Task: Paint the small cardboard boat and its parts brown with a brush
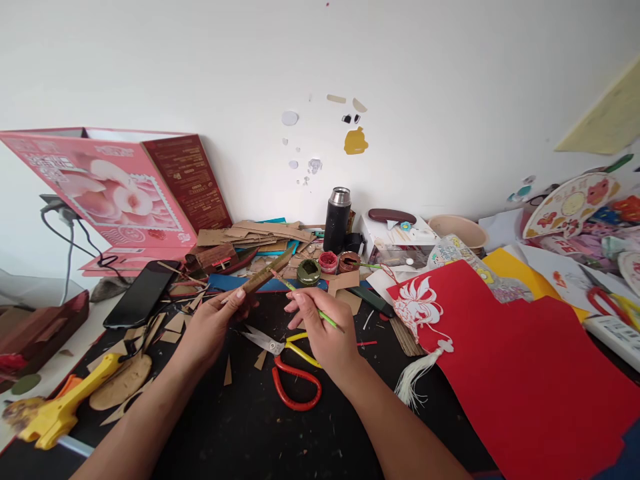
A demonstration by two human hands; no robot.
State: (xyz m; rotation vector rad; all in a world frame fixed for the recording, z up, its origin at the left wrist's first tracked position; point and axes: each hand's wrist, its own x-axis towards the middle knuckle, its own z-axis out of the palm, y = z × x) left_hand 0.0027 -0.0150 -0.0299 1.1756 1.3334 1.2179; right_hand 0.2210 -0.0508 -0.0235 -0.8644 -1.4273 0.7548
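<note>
My left hand (213,330) is closed around the near end of a long, narrow cardboard piece (267,270) coloured olive-brown, which points up and away from me. Pinched in my right hand (330,333) is a thin green paintbrush (331,321). Its bristle end is close to the cardboard's right side; whether they touch I cannot tell. Just beyond the hands stand open jars of dark green paint (309,273), red paint (328,262) and brown paint (349,261). Scissors (295,383) with one red and one yellow handle lie below my right hand, partly hidden by it.
A black bottle (336,227) stands behind the jars beside stacked cardboard strips (260,232). To the left are a phone (141,293), a yellow glue gun (75,400) and a pink box (120,190). Red paper (520,360) with a white tassel covers the right side.
</note>
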